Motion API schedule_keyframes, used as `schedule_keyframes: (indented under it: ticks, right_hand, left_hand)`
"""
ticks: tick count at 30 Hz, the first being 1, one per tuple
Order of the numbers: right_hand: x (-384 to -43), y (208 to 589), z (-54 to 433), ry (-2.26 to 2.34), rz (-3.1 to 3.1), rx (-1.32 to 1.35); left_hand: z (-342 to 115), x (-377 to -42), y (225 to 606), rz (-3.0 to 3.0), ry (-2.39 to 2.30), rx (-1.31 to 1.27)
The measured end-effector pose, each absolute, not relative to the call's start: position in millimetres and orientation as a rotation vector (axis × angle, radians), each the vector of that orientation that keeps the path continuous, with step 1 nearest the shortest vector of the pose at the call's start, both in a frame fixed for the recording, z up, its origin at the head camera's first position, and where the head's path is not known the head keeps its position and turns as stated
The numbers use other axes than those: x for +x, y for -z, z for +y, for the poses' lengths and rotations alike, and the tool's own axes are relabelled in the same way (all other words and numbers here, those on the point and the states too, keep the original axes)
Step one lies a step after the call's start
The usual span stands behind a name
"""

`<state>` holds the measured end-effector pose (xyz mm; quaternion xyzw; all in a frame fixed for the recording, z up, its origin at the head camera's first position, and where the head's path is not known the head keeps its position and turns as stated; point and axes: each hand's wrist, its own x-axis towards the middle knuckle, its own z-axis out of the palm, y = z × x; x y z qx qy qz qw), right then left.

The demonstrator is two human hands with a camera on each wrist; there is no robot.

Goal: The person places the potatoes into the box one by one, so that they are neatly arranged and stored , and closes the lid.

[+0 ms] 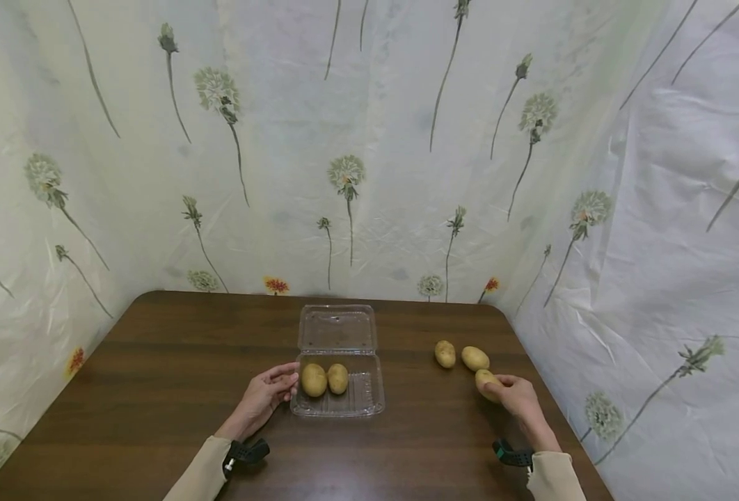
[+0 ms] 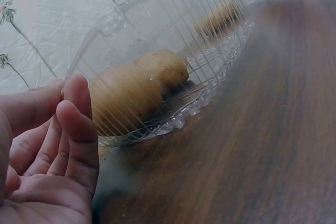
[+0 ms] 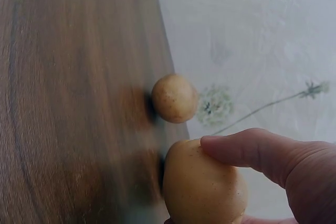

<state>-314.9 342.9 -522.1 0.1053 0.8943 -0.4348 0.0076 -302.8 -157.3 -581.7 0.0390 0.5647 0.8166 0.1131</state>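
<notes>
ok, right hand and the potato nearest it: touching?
Touching. The right wrist view shows it: the thumb of the right hand lies against the potato, no gap at its tip.

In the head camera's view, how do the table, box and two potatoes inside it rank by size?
Largest to smallest:
1. Table
2. Box
3. Left potato in the box
4. Right potato in the box, only somewhat smaller than its neighbour
</notes>
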Motion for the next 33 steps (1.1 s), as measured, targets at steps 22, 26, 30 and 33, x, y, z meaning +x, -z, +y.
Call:
schedule_keyframes:
  ticks: [22,26,30,33]
  right_hand:
    - [-321.5,506.3,316.8,1.357,2.796,0.292]
    - [-325.3,501.9,307.8,1.384,2.788,0.266]
    - [-330.4,498.3,296.8,1.438,2.759,0.263]
    - [-333.3,495.6,287.1,1.468,2.754,0.262]
  left_hand:
    - [-157.0,-302.0,582.3,1.665,-2.385,0.105]
    - [-157.0,-302.1,581.6,1.660,-2.390,0.106]
    - [-157.3,-302.9,581.5,1.665,-2.392,0.109]
    - [-157.2,-303.2,581.4,1.664,-2.391,0.115]
